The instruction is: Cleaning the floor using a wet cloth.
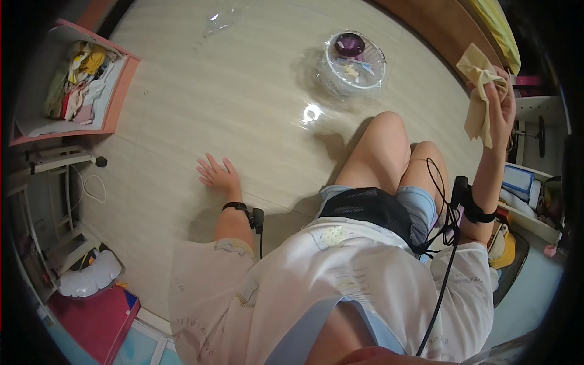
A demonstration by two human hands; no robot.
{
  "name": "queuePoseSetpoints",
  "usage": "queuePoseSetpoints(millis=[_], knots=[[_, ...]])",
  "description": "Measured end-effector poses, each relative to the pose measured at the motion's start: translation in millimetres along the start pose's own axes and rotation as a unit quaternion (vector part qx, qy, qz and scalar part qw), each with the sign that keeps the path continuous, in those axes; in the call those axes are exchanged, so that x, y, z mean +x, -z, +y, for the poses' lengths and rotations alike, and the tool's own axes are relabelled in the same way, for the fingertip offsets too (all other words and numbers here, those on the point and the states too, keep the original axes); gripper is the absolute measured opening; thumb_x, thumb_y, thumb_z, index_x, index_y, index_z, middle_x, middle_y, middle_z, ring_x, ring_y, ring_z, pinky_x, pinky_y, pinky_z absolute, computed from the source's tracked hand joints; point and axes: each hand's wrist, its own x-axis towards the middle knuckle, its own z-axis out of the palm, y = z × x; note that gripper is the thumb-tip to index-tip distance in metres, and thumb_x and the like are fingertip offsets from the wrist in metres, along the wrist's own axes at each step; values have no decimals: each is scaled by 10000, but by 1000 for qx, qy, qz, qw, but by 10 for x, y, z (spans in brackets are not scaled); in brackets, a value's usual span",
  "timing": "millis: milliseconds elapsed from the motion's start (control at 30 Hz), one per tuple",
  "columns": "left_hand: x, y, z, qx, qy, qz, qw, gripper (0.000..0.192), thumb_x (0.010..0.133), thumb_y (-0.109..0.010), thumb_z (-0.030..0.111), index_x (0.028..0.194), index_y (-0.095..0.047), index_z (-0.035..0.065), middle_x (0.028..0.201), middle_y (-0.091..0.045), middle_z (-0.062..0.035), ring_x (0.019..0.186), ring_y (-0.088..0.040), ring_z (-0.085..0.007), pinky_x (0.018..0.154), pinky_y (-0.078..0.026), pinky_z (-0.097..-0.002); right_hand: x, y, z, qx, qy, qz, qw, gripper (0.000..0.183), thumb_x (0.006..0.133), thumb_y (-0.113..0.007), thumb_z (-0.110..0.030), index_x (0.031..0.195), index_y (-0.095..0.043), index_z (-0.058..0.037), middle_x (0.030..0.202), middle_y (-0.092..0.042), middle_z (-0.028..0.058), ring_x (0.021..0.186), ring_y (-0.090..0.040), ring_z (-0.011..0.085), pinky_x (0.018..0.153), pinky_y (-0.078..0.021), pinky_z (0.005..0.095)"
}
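Observation:
My right hand (502,98) is raised at the right and grips a crumpled beige cloth (479,91), whose ends hang on both sides of the fingers. Low at the left, my left hand (220,174) has its fingers spread and holds nothing; it appears to rest on the tiled floor (182,109). Beyond my bent knees stands a round white basket (382,68) lined with clear plastic, holding a dark purple round container (350,44) and small items. Black straps with small devices are around both forearms.
A pink-edged drawer (125,91) of folded clothes lies at the far left. Below it are a white metal frame (64,159), a white cable (104,189) and a magenta box (91,315). Clear plastic (219,20) lies on the floor ahead. Open shelves (531,216) line the right side.

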Motion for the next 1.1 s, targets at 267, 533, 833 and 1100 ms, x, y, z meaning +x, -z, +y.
queuePoseSetpoints(millis=[267,533,833,1100], knots=[[-31,19,4,18,-6,-13,1000,613,901,-478,379,1443,-314,146,1502,-239,-187,1363,-237,-412,1085,-165,-591,146,-730,97,3,-24,-33,999,222,940,-558,-136,1117,-548,-3,936,-591,-3,828,-533,30,730,-429,177],[-33,45,12,8,4,-23,1000,617,904,-458,389,1452,-297,155,1507,-226,-185,1377,-208,-400,1090,-155,-589,99,-1008,88,-1,-39,-88,995,371,880,-643,-168,1186,-511,-5,979,-579,8,874,-517,43,746,-412,188],[-22,2,-16,22,7,-26,999,609,916,-450,383,1459,-279,168,1505,-240,-172,1383,-205,-384,1093,-170,-570,-31,-602,394,69,-115,-13,991,275,850,-555,15,1118,-490,11,1064,-564,50,927,-614,144,803,-489,243],[-38,-11,5,39,0,8,999,603,900,-491,371,1445,-311,185,1497,-271,-153,1371,-251,-369,1090,-203,-542,103,-427,2123,76,-329,-97,936,370,830,-541,30,1185,-512,-69,1091,-612,91,820,-598,139,655,-488,271]])
